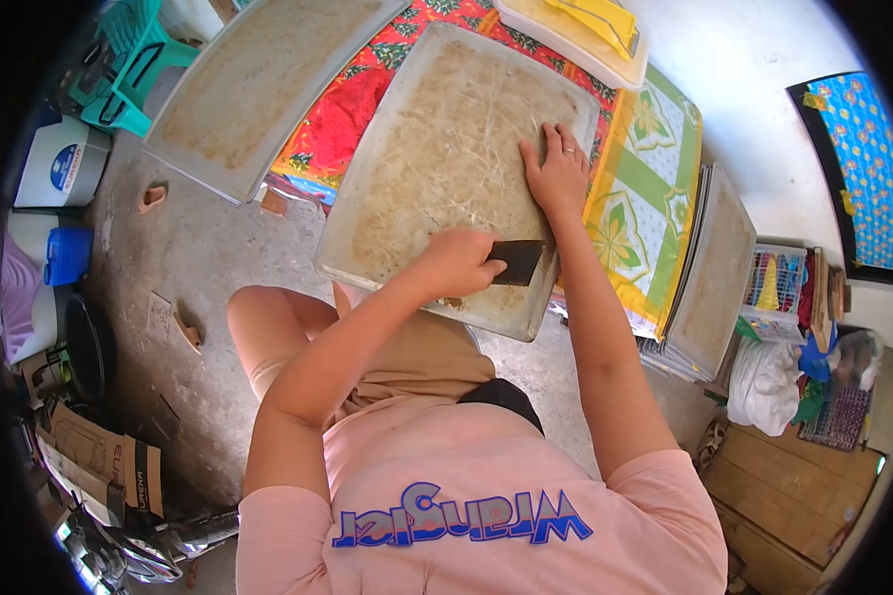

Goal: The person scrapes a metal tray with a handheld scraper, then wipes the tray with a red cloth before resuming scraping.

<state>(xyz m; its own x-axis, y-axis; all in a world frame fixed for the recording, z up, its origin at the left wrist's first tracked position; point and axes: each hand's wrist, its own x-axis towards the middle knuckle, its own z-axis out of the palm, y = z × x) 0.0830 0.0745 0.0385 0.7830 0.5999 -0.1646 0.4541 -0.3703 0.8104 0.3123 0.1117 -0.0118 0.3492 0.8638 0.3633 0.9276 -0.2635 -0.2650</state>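
A large grey tray (422,149) with brown stains and scratches lies at a slant in front of me, its near end over my lap. My left hand (453,263) is closed around a dark, flat scraper (518,263), whose blade is at the tray's lower right part. Higher up, my right hand (558,174) lies palm down near the tray's right edge, fingers spread, with a ring on one finger.
Another stained tray (268,84) is at the upper left. More trays (714,268) stand stacked at the right, beside a yellow-green cloth (640,208). A red cloth (347,119) and a white container (575,45) are near the tray. Sandals (187,329) lie on the floor.
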